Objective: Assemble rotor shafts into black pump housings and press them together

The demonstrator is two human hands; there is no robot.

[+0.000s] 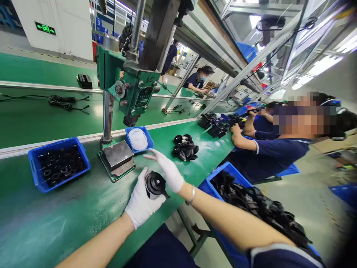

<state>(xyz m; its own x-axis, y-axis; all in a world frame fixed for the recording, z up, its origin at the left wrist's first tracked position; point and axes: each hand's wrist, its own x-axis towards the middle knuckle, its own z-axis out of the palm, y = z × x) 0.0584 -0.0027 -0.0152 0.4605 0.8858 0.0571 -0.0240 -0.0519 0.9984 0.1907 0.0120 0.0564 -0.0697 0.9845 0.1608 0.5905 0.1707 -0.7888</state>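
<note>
My left hand [139,206], in a white glove, grips a round black part [155,182] with stepped rings and a small metal tip at its centre. The part's exact kind is not clear. My right hand [169,172], also gloved, is raised just beyond it with fingers stretched out and nothing visible in them. Its fingertips point toward a small blue bin [151,140] of thin white rings [137,139]. Left of that bin stands a green bench press [136,89], its ram above a flat metal block [118,154].
A blue bin [34,173] of small black rings sits at left. Several black parts [185,149] are clustered beyond my right hand. A big blue crate [206,186] of black parts stands at the table's right edge. A co-worker [279,152] sits at right.
</note>
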